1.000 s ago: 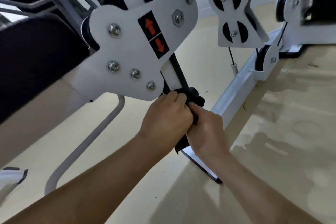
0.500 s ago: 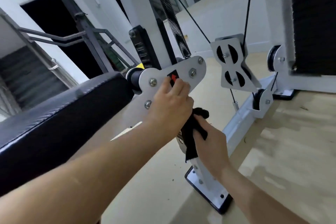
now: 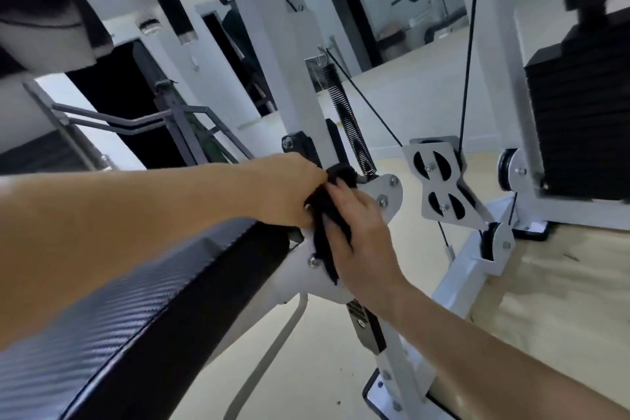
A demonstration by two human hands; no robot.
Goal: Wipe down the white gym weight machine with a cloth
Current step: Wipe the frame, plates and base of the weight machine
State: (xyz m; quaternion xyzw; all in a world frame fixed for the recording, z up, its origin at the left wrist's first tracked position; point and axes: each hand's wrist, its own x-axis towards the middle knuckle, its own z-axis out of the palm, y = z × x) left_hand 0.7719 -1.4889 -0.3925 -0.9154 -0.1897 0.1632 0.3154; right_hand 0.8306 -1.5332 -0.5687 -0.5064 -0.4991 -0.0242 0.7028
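The white weight machine's upright post (image 3: pixel 300 78) rises through the middle of the view, with a white bolted bracket plate (image 3: pixel 385 189) at hand height. A black cloth (image 3: pixel 327 215) hangs bunched against that plate. My left hand (image 3: pixel 286 187) grips the cloth's upper part from the left. My right hand (image 3: pixel 361 239) lies flat over the cloth, pressing it on the plate. Both forearms reach in from below.
A black padded seat (image 3: pixel 112 310) fills the lower left. A spring (image 3: pixel 347 119), black cables and a white pulley plate (image 3: pixel 439 184) stand to the right, with the black weight stack (image 3: pixel 579 119) at far right. The base rail (image 3: pixel 463 273) crosses a beige floor.
The view has swung upward. Both hands and the cloth have moved up from the post below the bracket onto the bracket plate, and my right hand now lies flat over the cloth.
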